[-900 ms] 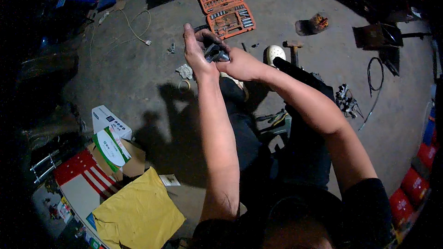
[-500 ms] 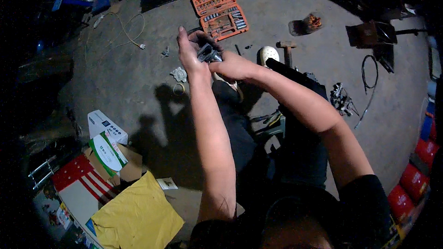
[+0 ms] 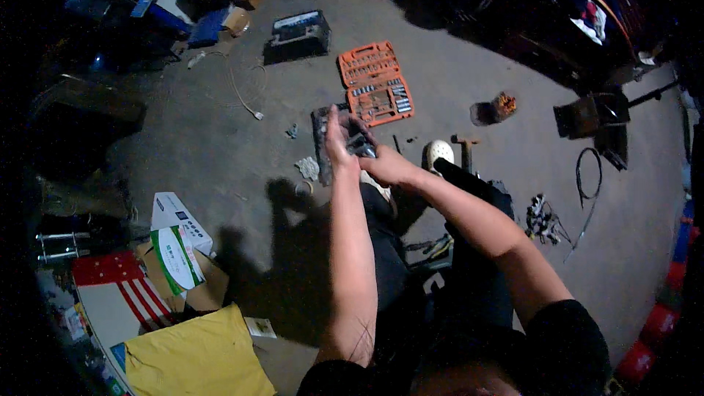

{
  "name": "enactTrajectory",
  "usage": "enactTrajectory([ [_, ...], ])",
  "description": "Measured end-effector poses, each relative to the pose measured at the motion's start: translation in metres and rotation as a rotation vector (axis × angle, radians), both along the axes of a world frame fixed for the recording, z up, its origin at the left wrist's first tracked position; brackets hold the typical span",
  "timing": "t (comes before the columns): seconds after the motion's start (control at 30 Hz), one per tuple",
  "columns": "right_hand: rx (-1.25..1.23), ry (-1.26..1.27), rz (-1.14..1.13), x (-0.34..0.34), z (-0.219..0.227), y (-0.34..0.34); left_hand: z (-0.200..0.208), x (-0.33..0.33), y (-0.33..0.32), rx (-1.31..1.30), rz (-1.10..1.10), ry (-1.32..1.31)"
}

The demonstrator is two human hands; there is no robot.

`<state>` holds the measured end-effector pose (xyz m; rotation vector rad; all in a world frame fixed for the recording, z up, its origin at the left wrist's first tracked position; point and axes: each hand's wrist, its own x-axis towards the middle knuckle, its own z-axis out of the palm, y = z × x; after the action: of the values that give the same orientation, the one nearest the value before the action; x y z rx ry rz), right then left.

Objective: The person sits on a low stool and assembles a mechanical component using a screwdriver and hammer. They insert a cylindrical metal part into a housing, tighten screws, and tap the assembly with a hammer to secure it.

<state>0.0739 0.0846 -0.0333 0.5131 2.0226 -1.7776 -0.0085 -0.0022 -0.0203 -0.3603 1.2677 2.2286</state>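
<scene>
Close together in front of my legs, both hands are on a small dark metal part (image 3: 358, 144) with a shiny rounded end. My left hand (image 3: 339, 143) cradles it, the thumb side upright and the sooty fingers curved around its far side. From the right, my right hand (image 3: 391, 169) closes over the shiny end. The part's exact kind cannot be made out, as the fingers cover much of it. Just beyond the hands, a dark flat plate (image 3: 320, 125) lies on the floor beside an open orange socket set (image 3: 378, 82).
A hammer (image 3: 465, 148) lies by my cream clog (image 3: 440, 152). Further right are a clear container of orange bits (image 3: 506, 104), a black cable (image 3: 579, 165) and a tangled metal assembly (image 3: 541, 221). A black case (image 3: 299, 37) stands far off; boxes (image 3: 180, 224) and a yellow package (image 3: 198, 352) are near left.
The view has shifted, so floor things and hands appear lower in the picture and more of the far floor shows. The hands stay together on the part, which now shows less between them.
</scene>
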Motion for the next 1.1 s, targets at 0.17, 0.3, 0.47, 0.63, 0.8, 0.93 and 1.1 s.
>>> enactTrajectory([
  [0.17, -0.114, 0.030, -0.022, -0.001, 0.000, 0.002, -0.004, -0.005, 0.005, 0.041, 0.136, -0.104],
  [0.3, -0.040, -0.016, -0.092, -0.001, 0.009, 0.008, -0.006, 0.005, 0.004, 0.048, 0.124, 0.099],
  [0.47, -0.077, 0.299, -0.416, -0.015, 0.023, 0.026, -0.014, 0.013, 0.026, -0.311, 0.018, 0.232],
  [0.63, 0.160, 0.598, -0.810, -0.026, 0.030, 0.050, -0.010, 0.036, 0.055, -0.318, -0.271, 0.365],
  [0.8, 0.244, 0.319, -0.706, -0.022, 0.038, 0.078, 0.001, 0.045, 0.071, -0.420, -0.387, 0.429],
  [0.93, -0.280, 0.297, -0.610, -0.016, 0.040, 0.079, 0.003, 0.047, 0.066, -0.471, -0.343, 0.522],
  [1.1, -0.281, 0.367, -0.590, -0.015, 0.044, 0.072, 0.010, 0.049, 0.069, -0.327, -0.276, 0.497],
])
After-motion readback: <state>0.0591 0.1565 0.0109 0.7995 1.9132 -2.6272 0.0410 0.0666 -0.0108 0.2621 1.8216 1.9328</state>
